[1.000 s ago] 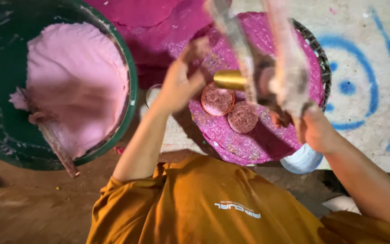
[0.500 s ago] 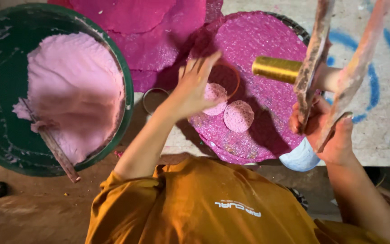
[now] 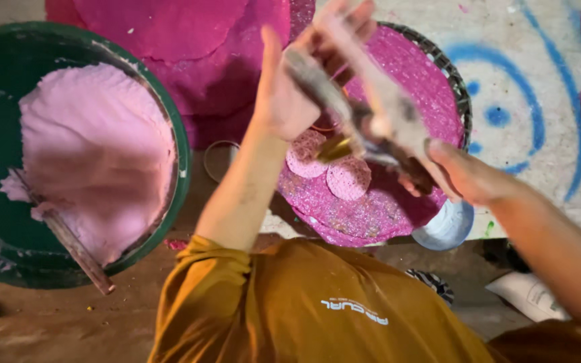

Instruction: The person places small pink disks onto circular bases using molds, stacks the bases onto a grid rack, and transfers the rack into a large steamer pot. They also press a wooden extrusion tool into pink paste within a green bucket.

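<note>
Gripping stick [image 3: 364,114] diagonally, upper-left to lower-right, both hands.

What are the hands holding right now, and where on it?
Both the left hand and right hand grip a blurred long-handled tool, one at each end; its kind cannot be told.

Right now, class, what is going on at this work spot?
A person in an orange shirt holds a long-handled tool with a brass-coloured head in both hands, left hand and right hand, above a round woven tray covered in magenta paste. Two small pink discs lie on it. A green basin of pale pink dough sits alongside, holding a stick.
</note>
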